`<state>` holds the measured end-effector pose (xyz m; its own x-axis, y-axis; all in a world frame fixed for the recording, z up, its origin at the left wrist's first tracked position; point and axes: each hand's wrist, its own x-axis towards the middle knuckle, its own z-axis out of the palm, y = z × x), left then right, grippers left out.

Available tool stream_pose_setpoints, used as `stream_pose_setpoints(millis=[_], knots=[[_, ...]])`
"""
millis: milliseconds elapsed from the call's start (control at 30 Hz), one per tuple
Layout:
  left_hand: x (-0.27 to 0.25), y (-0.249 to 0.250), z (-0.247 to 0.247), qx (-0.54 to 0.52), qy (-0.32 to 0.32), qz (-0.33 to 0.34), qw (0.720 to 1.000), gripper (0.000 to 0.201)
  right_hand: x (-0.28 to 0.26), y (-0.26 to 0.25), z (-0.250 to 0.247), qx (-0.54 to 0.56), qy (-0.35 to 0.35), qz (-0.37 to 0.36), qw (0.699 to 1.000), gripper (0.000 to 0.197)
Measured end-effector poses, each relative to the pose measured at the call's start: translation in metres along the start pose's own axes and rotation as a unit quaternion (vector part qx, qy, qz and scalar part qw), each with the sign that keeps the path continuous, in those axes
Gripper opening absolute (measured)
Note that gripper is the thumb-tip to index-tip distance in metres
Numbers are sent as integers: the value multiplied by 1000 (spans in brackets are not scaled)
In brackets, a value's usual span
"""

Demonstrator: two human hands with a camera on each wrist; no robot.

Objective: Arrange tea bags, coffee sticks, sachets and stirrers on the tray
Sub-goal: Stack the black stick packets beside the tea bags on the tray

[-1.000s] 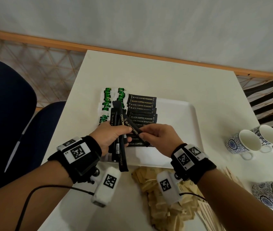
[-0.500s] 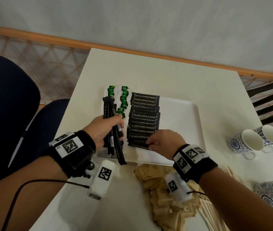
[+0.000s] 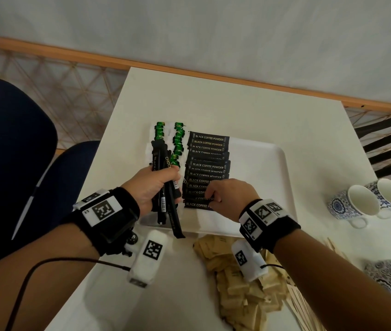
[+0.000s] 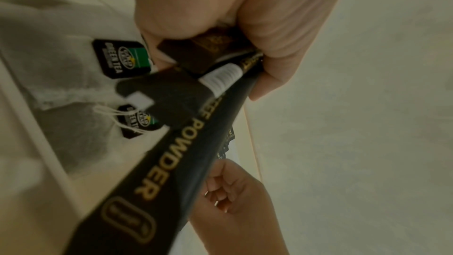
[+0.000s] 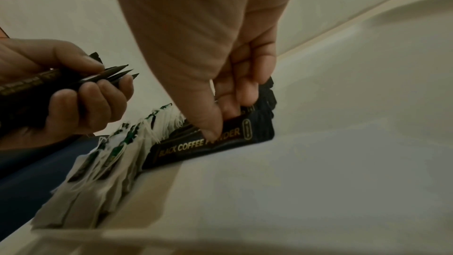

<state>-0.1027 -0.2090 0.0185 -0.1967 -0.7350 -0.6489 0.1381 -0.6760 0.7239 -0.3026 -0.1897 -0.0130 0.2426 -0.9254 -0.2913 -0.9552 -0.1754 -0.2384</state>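
Observation:
A white tray [image 3: 273,187] holds two columns of green tea bags [image 3: 177,139] at its left and a stacked row of black coffee sticks [image 3: 208,163] beside them. My left hand [image 3: 165,185] grips a bundle of black coffee sticks [image 3: 167,206] upright over the tray's near left corner; the left wrist view shows the bundle [image 4: 171,152] close up. My right hand [image 5: 220,119] pinches the nearest coffee stick [image 5: 196,146] at the front end of the row, thumb on its face and fingers behind it.
Brown paper sachets [image 3: 237,271] lie in a heap on the table in front of the tray, with wooden stirrers [image 3: 304,302] to their right. Patterned cups [image 3: 357,204] stand at the right edge. A blue chair [image 3: 10,151] is at the left.
My right hand drew one stick from the left hand's bundle and brought it down onto the near end of the row. The left hand shifted the bundle slightly left.

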Motion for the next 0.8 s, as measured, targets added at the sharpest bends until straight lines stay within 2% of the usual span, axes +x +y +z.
stream_pose_setpoints(millis=[133,233,333,433,500,667,800], knots=[[0,-1,3,12,-13,3,1000,17,-1,3,0,16,6,-4,1000,18],[0,-4,4,43,-27,14,999,28,-6,3,-5,108,53,6,993,10],[-1,-9,8,48,-17,26,998,35,-12,-7,-16,305,74,25,949,15],[-1,-12,13,59,-17,22,998,54,-15,-18,-21,408,46,22,912,14],[-2,-12,16,49,-31,16,998,54,-15,-21,-21,420,40,21,907,13],[-5,-6,17,-11,-32,-3,999,20,-18,-10,-21,347,113,26,931,9],[-5,-2,16,-36,-26,-21,999,16,-22,-6,-16,282,153,4,947,7]])
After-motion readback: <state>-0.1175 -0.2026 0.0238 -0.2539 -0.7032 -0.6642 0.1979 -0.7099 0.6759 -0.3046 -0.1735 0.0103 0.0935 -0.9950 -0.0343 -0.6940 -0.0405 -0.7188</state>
